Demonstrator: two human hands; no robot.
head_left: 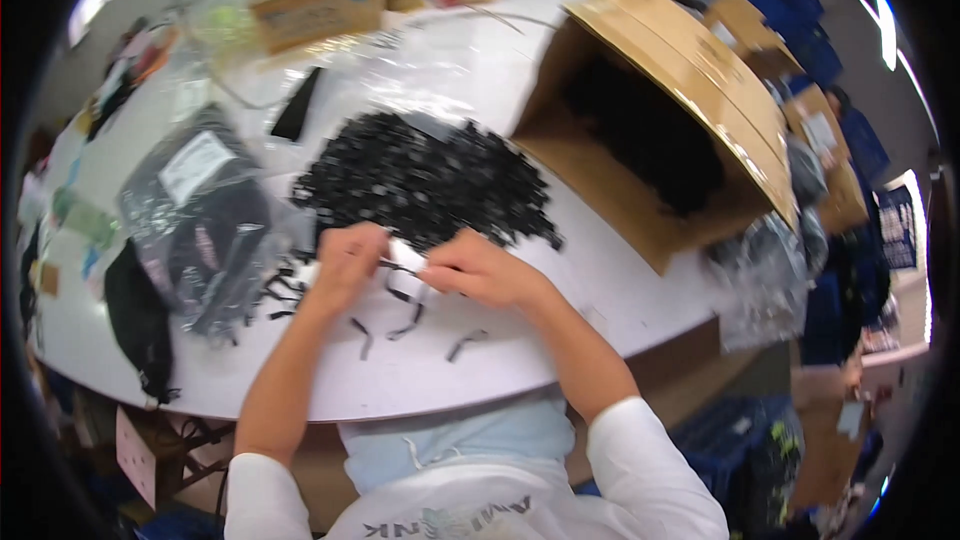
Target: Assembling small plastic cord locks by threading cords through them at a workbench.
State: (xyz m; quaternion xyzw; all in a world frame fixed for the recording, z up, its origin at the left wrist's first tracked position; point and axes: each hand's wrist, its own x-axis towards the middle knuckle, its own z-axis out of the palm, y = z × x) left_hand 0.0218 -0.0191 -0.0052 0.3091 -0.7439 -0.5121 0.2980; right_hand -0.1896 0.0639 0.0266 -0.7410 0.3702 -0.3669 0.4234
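White tabletop (520,340) fills the scene, with a big pile (425,180) of small black pieces at its centre. Just in front of the pile, my left hand (345,260) and right hand (475,270) meet, fingers pinched narrow on a small white card (405,262) with a black strip (398,292) hanging from it. More loose strips (410,325) lie on the table just below my hands, near the table's front edge. Right of the pile an open carton (650,130) lies on its side, dark stock inside. Left of the pile sit clear bags (195,215) of black goods.
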